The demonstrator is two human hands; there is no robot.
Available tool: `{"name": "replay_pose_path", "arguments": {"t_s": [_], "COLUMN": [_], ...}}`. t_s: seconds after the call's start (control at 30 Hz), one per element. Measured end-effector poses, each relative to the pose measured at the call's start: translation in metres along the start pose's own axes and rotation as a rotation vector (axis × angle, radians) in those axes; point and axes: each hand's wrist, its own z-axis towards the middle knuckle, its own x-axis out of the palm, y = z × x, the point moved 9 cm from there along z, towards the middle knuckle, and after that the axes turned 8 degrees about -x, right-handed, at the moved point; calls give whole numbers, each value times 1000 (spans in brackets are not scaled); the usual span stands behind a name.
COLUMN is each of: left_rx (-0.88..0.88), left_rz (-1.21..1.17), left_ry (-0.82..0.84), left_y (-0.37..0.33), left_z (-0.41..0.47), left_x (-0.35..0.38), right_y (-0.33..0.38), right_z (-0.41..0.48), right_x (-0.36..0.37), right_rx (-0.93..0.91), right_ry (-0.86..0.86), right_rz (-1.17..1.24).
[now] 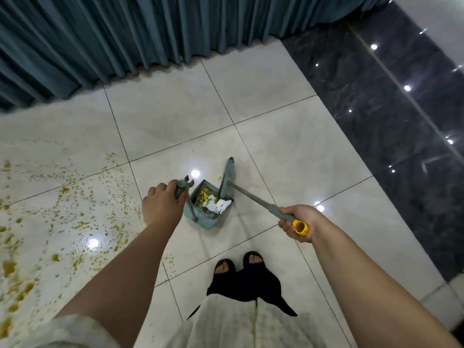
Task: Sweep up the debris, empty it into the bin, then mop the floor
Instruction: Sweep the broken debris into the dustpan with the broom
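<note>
Head view: left grip (162,204) clasps dustpan handle (190,205), right grip (298,222) clasps broom (228,177); yellow spill (15,267) leftward, curtain (125,33) beyond.

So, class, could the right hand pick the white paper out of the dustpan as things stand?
Probably not: the right hand grips the broom handle, so its fingers are busy, though the white paper lies uncovered in the dustpan.

You work from one view only: a wide-angle camera on your head, facing forward and steeply down at the floor (263,101). It centres on the dustpan (208,222) and broom (228,177). Your feet (238,266) lie at 6 o'clock, the curtain (100,33) spans 9 to 12 o'clock, and dark tiles (389,109) fill 1 to 3 o'clock. Nearest is 6 o'clock; farthest is 12 o'clock.
</note>
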Motion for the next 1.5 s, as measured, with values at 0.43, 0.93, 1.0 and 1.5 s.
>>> {"name": "replay_pose_path", "arguments": {"t_s": [0.43,0.93,1.0,1.5], "left_rx": [5,23,49,28], "left_rz": [-11,10,23,47], "left_ry": [-21,-40,-63,-65], "left_y": [6,2,0,-4], "left_z": [-6,-10,-10,-13], "left_x": [-2,-4,-3,-8], "right_y": [-10,27,34,13], "right_z": [28,21,43,5], "right_x": [22,13,26,-4], "right_rx": [-145,-269,-262,7], "right_ry": [-152,-143,-142,62], "right_rz": [-144,-141,-109,-157]}}
